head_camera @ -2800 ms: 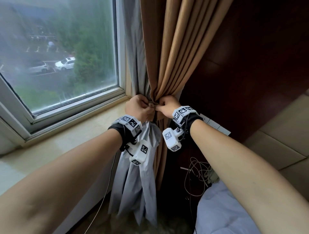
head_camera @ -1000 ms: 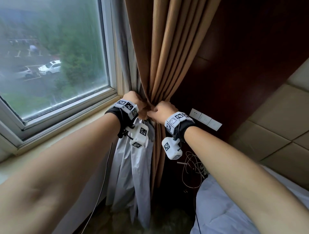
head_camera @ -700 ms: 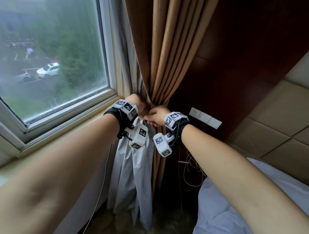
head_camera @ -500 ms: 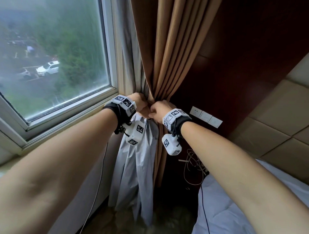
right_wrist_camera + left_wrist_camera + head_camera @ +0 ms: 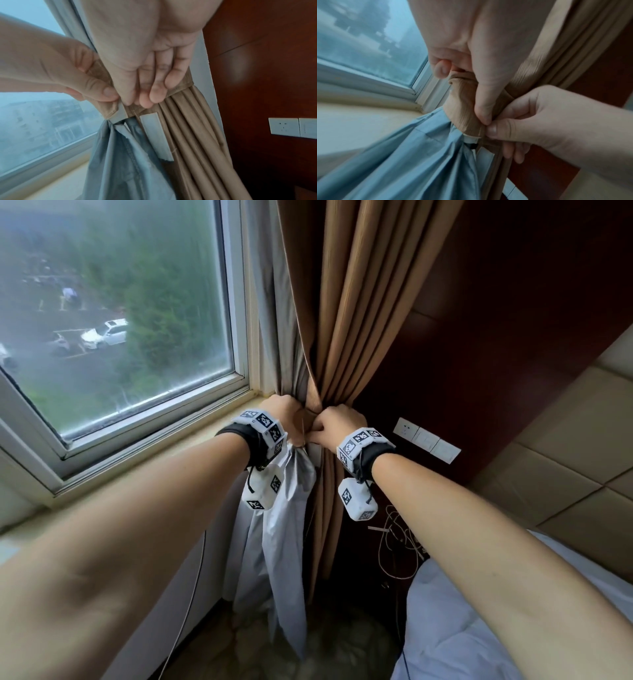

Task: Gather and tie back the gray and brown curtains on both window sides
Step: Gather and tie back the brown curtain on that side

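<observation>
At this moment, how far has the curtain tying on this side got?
Done: the gray curtain and brown curtain are gathered into one bundle beside the window.

In hand: the left hand and right hand pinch the brown tieback band wrapped around it; its ends are not visibly fastened.

Left: fastening it. The other window side is out of view.

**Curtains bunched at the window's right edge**

Brown curtain [image 5: 346, 313]: ribbed tan fabric, hanging in long vertical pleats, pinched to a narrow waist level with the sill, fanning out again below. Gray curtain [image 5: 274, 542]: thin, smooth, creased cloth (bluish in the wrist views), lying left of the brown one against the window frame, gathered at the same waist and spilling loose toward the floor. Tan tieback band [image 5: 462, 113]: same ribbed fabric, wrapped round both curtains at the waist, its ends meeting on the near side.
</observation>
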